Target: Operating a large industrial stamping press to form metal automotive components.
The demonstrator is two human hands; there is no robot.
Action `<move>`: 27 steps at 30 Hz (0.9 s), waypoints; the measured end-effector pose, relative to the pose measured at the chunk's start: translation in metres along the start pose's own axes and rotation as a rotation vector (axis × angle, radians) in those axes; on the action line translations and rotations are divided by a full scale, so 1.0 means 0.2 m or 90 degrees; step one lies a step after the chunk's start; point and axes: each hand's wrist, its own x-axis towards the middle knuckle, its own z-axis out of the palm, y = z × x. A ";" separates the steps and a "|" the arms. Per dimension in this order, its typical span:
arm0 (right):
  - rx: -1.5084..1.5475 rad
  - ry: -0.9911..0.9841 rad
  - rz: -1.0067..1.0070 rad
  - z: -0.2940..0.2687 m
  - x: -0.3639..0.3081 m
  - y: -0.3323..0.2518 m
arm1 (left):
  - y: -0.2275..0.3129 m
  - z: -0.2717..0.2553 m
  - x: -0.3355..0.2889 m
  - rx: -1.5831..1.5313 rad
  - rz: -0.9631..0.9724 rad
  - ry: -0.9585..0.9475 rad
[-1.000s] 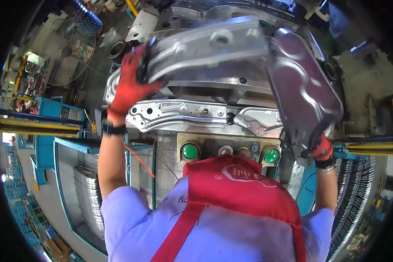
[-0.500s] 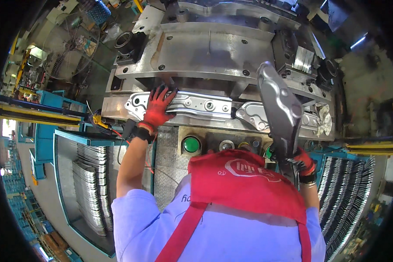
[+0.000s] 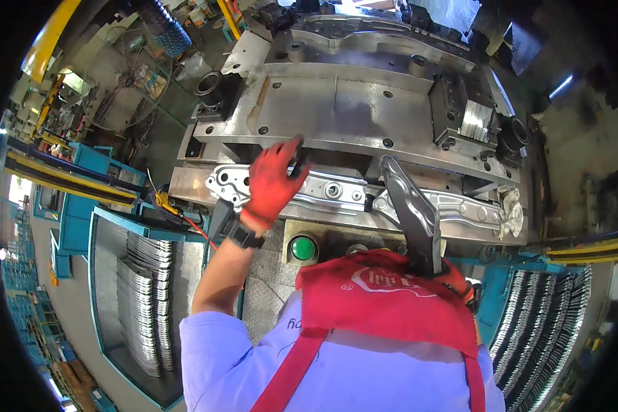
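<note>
My left hand [image 3: 275, 180], in a red glove with dark fingertips, hovers above a shiny stamped metal bracket [image 3: 316, 188] on the press ledge. Its fingers are bent but apart, with nothing visible in them. In my right hand [image 3: 458, 280], also red-gloved and partly hidden by the red apron, is a long dark stamped metal part [image 3: 412, 216], tilted up and away from me. The dark part's upper end crosses in front of a second shiny bracket [image 3: 463, 208] lying on the ledge to the right.
Beyond the ledge stands a heavy steel die [image 3: 343, 103] with guide posts at both sides. A green push button [image 3: 302, 248] sits on the panel nearer me. A teal bin [image 3: 97, 275] with stacked metal parts is at left, more stacked parts [image 3: 539, 323] at right. A crumpled cloth [image 3: 511, 213] lies on the ledge.
My left hand has lifted off the left bracket and shifted right, its fingers now more bent. The dark part in my right hand has come lower and nearer me. The view has shifted slightly.
</note>
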 end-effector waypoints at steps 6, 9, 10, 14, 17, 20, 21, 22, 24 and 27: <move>-0.035 -0.101 0.003 0.10 0.02 -0.20 | 0.09 0.19 0.50 0.161 0.010 -0.028; -0.023 -0.128 -0.013 0.15 0.01 -0.25 | 0.07 0.27 0.63 0.199 -0.025 -0.105; 0.004 -0.110 -0.010 0.14 0.01 -0.22 | 0.07 0.28 0.66 0.211 -0.036 -0.143; 0.028 -0.093 -0.005 0.14 0.02 -0.17 | 0.03 0.26 0.66 0.181 0.045 -0.069; 0.009 -0.093 -0.005 0.14 0.03 -0.15 | -0.03 0.20 0.61 0.013 -0.014 0.008; -0.029 -0.088 0.005 0.14 0.06 -0.10 | -0.05 0.10 0.57 -0.204 -0.105 0.123; -0.046 -0.082 0.009 0.14 0.08 -0.07 | -0.10 0.08 0.57 -0.312 -0.126 0.171; -0.055 -0.075 0.011 0.14 0.08 -0.05 | -0.14 0.06 0.59 -0.422 -0.146 0.221; 0.016 -0.055 0.001 0.14 0.13 0.00 | -0.20 0.00 0.67 -0.473 -0.151 0.295; 0.074 -0.013 -0.035 0.15 0.16 0.03 | -0.30 -0.04 0.86 -0.386 -0.097 0.395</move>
